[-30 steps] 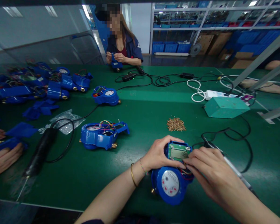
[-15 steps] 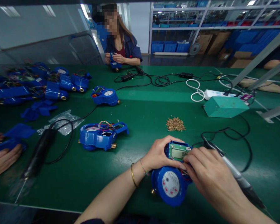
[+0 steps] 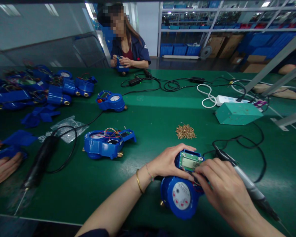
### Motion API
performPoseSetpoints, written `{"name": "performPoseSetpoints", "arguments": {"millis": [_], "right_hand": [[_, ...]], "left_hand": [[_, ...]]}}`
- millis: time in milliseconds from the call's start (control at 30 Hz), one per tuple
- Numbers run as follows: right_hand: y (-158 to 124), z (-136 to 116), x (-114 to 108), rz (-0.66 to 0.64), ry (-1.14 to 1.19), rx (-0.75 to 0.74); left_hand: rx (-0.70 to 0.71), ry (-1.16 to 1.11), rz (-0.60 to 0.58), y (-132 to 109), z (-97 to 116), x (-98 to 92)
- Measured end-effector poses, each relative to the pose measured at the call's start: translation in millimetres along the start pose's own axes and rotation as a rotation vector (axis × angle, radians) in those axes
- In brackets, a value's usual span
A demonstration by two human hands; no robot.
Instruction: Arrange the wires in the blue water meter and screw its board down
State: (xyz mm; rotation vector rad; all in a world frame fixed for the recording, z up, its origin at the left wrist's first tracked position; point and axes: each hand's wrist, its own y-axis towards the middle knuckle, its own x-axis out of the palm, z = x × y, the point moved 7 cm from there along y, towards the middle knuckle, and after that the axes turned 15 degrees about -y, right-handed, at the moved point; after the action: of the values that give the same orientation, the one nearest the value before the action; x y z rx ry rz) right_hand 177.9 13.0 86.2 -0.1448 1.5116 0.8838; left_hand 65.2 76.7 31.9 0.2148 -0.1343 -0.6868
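Left hand and right hand gripping blue meter, green bench, shelving behind.

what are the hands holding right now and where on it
Both hold the blue water meter on the table. The left hand grips the left side of its green display module; the right hand pinches by the module's lower right corner.

Bare mat ahead; screw pile and black cable crowd the right

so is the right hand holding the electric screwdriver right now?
No: the right hand is on the blue meter, and the electric screwdriver lies on the table beside it.
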Motion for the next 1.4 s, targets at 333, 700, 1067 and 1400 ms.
{"name": "performPoseSetpoints", "arguments": {"millis": [333,700,1067,1400], "right_hand": [[-4,14,-9,0.032,0.198,0.085],[-6,16,-16,0.029,0.210,0.100],[-12,18,-5,0.060,0.203,0.174],[-17,24,1,0.047,0.317,0.288]], "left_hand": [[-0.003,0.101,0.095,1,-1,0.8],[-0.004,0.035,0.114,1,-3,3.0],[-0.010,0.000,0.140,-1,-8,3.4],[-0.026,-0.028,0.163,-1,-8,2.9]]}}
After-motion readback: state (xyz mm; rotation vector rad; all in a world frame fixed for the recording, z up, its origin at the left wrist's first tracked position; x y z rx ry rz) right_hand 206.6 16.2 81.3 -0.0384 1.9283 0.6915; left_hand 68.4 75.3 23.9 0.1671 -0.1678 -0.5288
